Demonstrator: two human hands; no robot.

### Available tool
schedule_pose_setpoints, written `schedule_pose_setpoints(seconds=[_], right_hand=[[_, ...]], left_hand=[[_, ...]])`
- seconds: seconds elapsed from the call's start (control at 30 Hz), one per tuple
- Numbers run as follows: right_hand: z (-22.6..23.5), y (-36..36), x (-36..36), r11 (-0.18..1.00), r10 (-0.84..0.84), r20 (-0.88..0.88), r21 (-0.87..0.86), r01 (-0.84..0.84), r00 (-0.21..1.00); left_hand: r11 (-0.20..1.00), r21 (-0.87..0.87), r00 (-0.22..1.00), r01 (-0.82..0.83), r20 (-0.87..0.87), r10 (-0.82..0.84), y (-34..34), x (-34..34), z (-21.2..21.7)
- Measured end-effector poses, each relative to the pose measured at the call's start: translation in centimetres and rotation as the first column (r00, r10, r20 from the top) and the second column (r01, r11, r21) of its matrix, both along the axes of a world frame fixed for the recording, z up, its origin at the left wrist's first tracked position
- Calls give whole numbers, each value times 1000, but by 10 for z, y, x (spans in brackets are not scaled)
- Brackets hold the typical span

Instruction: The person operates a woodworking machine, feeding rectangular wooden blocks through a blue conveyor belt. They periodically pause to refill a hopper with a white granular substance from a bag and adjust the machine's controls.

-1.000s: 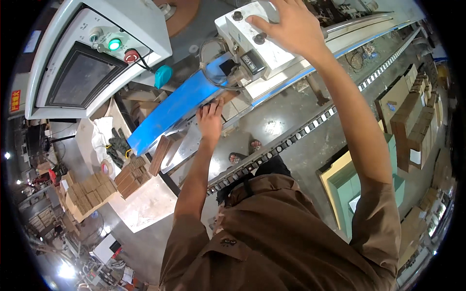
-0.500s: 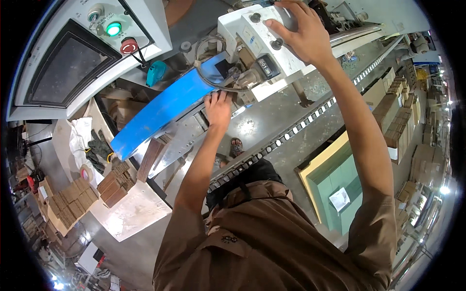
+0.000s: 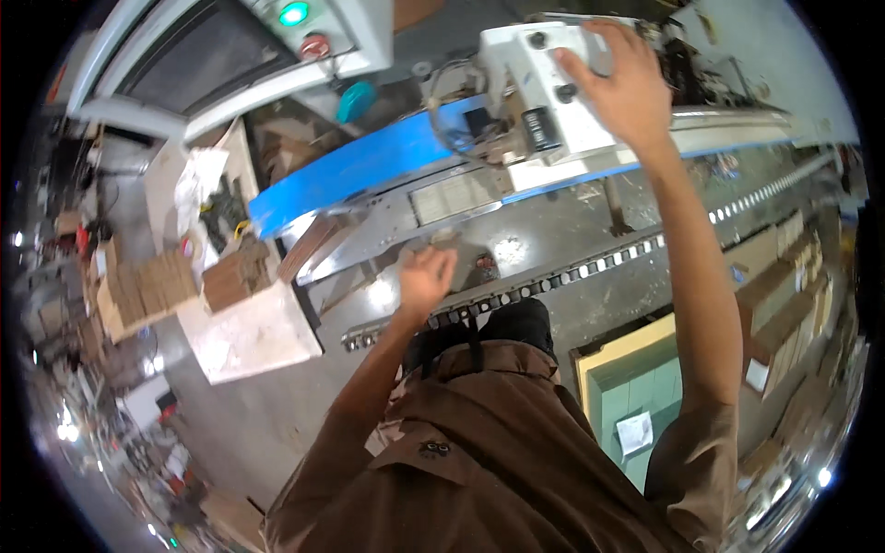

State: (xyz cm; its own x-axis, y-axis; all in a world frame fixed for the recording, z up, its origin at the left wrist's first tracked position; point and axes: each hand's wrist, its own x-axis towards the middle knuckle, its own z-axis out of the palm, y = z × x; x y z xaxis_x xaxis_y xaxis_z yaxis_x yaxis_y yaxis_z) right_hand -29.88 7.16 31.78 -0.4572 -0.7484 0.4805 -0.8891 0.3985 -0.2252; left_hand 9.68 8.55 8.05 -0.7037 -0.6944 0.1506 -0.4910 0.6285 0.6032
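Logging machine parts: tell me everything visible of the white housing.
The white housing is boxy and looks like painted metal, with two black knobs on its upper face and a small black counter near its lower left corner, digits too blurred to read. It sits slightly tilted in view, beside the right end of the blue cover. The right hand appears to rest across its right side.

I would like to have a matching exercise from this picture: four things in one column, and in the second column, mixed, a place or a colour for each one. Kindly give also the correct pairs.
Column one
1. left hand
2. lit button
3. right hand
4. long cover

Column two
A. on the white housing
B. blue
C. seen against the grey floor
D. green

Right pairs: 1-C, 2-D, 3-A, 4-B
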Motion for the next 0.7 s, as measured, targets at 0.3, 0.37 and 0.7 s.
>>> schedule_pose_setpoints(seconds=[0.3,0.37,0.7], right_hand=[[-13,4,-24,945,164,-36,-279,-168,986],[0,31,20,824,282,2,-513,-241,959],[-240,209,270,137,372,885,247,-959,281]], left_hand=[[925,327,878,-193,478,14,113,124,19],[875,304,723,-377,687,72,127,153,24],[658,401,560,-637,828,37,206,218,30]])
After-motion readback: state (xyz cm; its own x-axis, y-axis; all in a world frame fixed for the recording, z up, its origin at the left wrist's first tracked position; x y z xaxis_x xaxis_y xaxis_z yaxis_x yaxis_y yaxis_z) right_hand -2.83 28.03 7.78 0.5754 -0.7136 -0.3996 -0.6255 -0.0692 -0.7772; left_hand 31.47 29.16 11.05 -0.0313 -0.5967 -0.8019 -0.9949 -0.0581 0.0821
